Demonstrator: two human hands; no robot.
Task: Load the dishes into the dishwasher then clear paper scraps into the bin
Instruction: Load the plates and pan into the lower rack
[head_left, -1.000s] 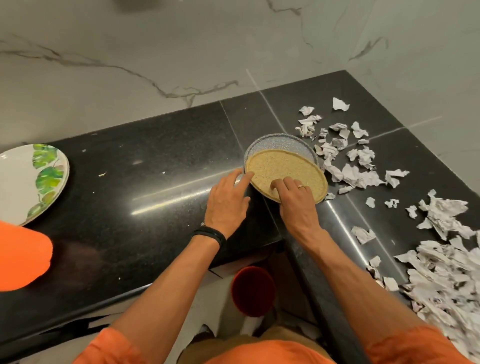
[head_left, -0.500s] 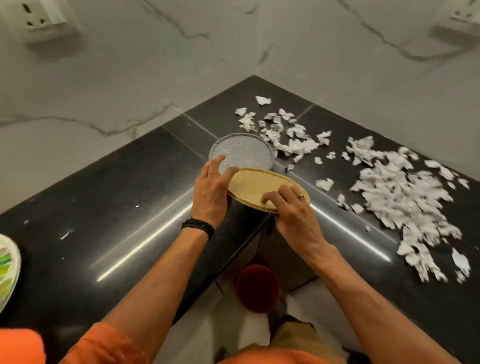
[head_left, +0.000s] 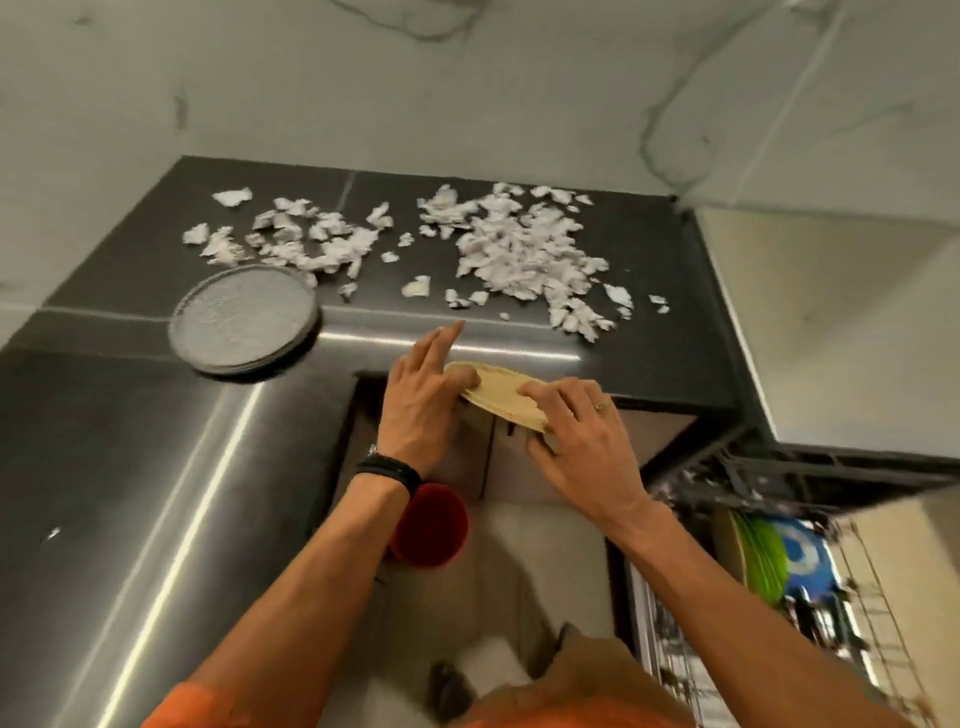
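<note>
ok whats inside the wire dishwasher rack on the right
What look like green plates stand on edge in the wire dishwasher rack, beside a blue-and-white item. The rest is blurred and partly cut off by the frame.

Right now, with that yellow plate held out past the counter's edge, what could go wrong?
1. The yellow plate hangs partly over the floor. The right hand grips its rim, but the left hand has straight fingers, so the plate could slip and drop.
2. The plate is tilted close to the counter edge and might knock against it.
3. A careless sweep could scatter the paper scraps lying nearby.
</note>
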